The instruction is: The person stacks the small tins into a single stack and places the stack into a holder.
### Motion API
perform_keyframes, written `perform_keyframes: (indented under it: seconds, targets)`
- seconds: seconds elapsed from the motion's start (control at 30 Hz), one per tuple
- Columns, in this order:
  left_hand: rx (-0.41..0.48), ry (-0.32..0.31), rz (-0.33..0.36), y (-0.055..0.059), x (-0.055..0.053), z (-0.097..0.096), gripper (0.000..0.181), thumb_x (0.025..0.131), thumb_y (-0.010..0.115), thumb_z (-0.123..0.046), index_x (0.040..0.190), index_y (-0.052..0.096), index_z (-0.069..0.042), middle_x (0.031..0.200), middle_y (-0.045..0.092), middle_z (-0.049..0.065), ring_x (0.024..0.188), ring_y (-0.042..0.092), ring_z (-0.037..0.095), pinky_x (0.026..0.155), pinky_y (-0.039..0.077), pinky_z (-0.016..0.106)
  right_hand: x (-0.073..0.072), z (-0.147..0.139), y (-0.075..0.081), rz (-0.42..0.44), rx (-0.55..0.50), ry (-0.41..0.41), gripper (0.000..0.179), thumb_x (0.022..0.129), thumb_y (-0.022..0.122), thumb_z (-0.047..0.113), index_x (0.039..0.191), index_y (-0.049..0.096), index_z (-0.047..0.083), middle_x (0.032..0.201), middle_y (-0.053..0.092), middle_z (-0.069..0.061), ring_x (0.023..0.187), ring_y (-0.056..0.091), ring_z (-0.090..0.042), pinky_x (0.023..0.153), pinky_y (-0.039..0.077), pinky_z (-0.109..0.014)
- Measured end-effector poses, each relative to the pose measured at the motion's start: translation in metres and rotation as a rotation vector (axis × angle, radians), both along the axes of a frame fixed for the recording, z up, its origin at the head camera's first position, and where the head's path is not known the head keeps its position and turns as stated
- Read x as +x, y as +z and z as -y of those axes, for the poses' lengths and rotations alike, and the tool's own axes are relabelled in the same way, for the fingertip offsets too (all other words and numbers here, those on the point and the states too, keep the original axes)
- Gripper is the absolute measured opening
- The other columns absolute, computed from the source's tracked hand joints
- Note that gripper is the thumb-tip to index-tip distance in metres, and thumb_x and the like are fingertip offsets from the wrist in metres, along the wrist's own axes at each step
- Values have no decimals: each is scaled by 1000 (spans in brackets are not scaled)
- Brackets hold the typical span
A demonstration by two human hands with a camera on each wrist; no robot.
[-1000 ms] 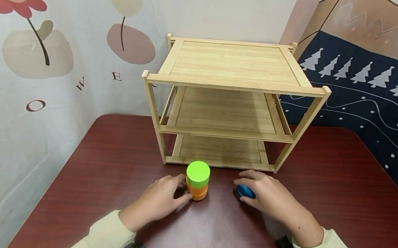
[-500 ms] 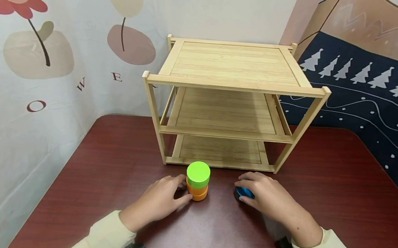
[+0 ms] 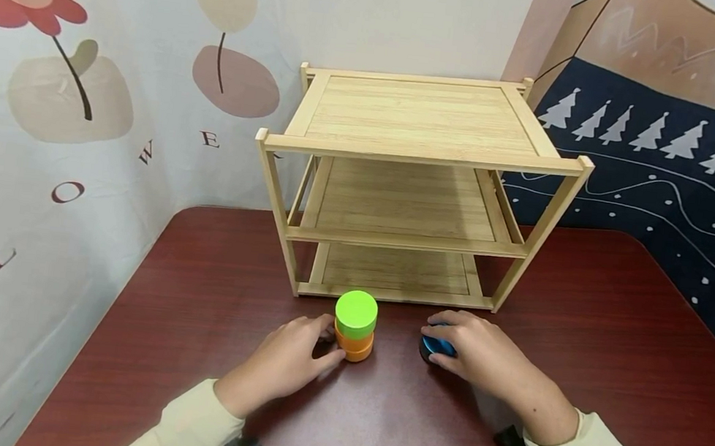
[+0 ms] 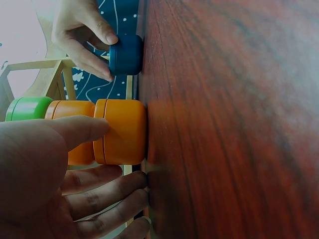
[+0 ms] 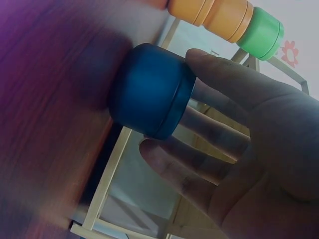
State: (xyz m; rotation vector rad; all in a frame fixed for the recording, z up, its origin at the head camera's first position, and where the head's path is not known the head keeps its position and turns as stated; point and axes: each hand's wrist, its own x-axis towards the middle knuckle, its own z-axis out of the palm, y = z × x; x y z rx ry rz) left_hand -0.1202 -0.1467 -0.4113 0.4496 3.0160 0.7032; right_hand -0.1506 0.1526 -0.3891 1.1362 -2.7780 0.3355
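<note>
Three small round jars stand stacked on the table, a green jar (image 3: pixel 357 313) on top of an orange jar (image 4: pixel 77 108) and a lower orange jar (image 4: pixel 127 132). My left hand (image 3: pixel 290 351) is around the left side of the stack, its thumb against the lower orange jar near the lid seam and its fingers loosely bent on the other side. To the right, my right hand (image 3: pixel 475 348) holds a blue jar (image 5: pixel 149 92) near its lid, thumb on one side and fingers on the other. The blue jar sits upright, close over the tabletop.
A three-tier wooden shelf (image 3: pixel 415 152) stands right behind the jars. The dark red table (image 3: pixel 610 333) runs out to both sides. A flower-print cloth (image 3: pixel 93 222) hangs at the left, and a navy tree-print cloth (image 3: pixel 665 192) at the right.
My right hand and the blue jar have shifted very slightly to the left. The left hand and the stack have stayed where they were.
</note>
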Motion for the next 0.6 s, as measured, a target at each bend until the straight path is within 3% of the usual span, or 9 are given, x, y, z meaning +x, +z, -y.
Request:
perform_keyframes:
  seconds: [0.17, 0.6]
  targets:
    - [5, 0, 4, 1, 0, 0, 43, 89, 74, -37, 123, 64, -11, 108, 74, 1, 105, 68, 24, 89, 55, 50, 0, 1, -2, 30, -5, -19, 37, 81, 84, 21, 115, 75, 10, 120, 69, -8, 104, 70, -22, 80, 59, -38]
    - [4, 9, 15, 0, 0, -1, 44, 89, 73, -40, 122, 64, -13, 108, 74, 2, 105, 69, 24, 88, 55, 50, 0, 1, -1, -17, 8, 8, 35, 82, 83, 19, 115, 75, 12, 121, 69, -8, 104, 71, -23, 78, 59, -38]
